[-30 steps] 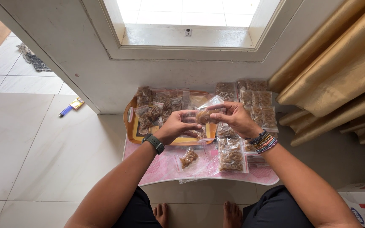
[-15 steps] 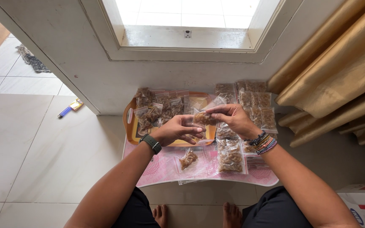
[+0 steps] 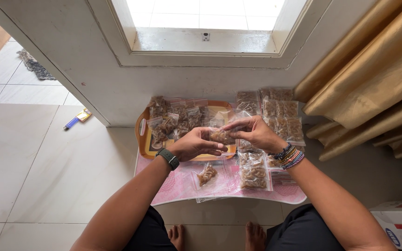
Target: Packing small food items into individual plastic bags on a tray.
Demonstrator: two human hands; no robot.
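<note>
Floor, far left: lighter (image 3: 76, 120) lies on the tiles, well apart from the work. Orange tray (image 3: 141, 135) on the pink tabletop (image 3: 177, 186) carries filled snack bags (image 3: 173, 118). Left hand (image 3: 195, 145), dark watch at wrist, pinches a small clear bag (image 3: 220, 135) above the tray's front edge; right hand (image 3: 253, 132) grips the same bag from the other side. Below lie two loose bags (image 3: 252, 169). Right: stacked bags (image 3: 282, 114), then gold curtain (image 3: 373, 79).

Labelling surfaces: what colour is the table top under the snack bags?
Pink with a pale pattern, on the table top; head view, the only one, shows it around the bags.
</note>
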